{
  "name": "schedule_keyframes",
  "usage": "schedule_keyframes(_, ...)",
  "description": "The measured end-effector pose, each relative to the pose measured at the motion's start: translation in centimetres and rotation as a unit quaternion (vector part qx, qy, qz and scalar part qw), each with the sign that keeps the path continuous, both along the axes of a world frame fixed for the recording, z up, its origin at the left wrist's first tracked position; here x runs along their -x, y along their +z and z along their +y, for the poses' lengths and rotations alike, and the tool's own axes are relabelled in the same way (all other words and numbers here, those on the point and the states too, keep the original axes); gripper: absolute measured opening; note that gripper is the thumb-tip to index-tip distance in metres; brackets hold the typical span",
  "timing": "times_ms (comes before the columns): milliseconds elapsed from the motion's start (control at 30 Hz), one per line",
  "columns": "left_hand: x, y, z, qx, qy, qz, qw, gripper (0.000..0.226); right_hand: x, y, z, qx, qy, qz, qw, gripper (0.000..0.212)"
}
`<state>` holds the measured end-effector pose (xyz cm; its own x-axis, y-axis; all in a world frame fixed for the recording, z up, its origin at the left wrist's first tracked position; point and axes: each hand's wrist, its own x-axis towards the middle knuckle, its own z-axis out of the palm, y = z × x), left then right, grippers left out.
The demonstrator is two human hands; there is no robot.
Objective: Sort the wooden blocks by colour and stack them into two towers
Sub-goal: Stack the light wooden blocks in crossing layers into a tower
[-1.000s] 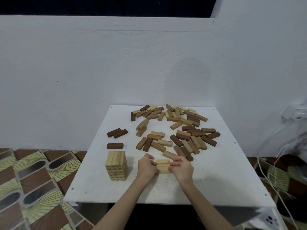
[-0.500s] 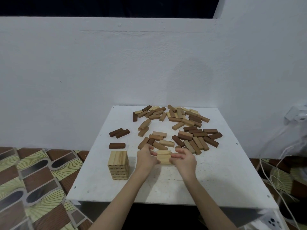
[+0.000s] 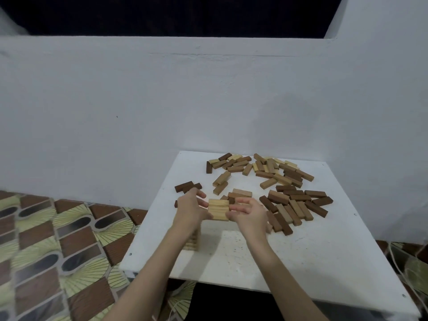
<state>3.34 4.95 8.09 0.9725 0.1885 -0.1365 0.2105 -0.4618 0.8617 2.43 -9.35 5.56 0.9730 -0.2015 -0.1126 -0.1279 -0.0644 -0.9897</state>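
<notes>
Head view: both hands (image 3: 218, 210) grip pale blocks (image 3: 218, 209) above table (image 3: 312, 256).

The pale tower (image 3: 193, 243) is mostly hidden beneath the left wrist, below the fingers (image 3: 201, 194). One dark block (image 3: 175, 204) peeks out left of them, and the counter (image 3: 324, 262) runs off the picture's right.

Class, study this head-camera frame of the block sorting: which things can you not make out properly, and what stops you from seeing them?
- Light tower, head view: mostly hidden behind the left hand and its forearm; its height cannot be told.
- Held light blocks, head view: ends covered by both hands, right hand included; exact count uncertain.
- Dark block at the table's left edge, head view: nearly all behind the left hand.
- Far pile, head view: overlapping and small; uncountable.
</notes>
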Motion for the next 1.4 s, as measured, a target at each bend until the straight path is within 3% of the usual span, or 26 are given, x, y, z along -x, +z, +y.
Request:
schedule_keyframes(500,1.5,0.9,7.0,0.0,0.022,0.044,0.999,0.048,1.0,-0.1,6.3,-0.002,0.046,0.021,0.999,0.037)
schedule_keyframes(1400,1.0,0.3,8.0,0.046,0.012,0.095,0.994,0.047,1.1,-0.7,7.1,0.029,0.042,0.034,0.998,0.038)
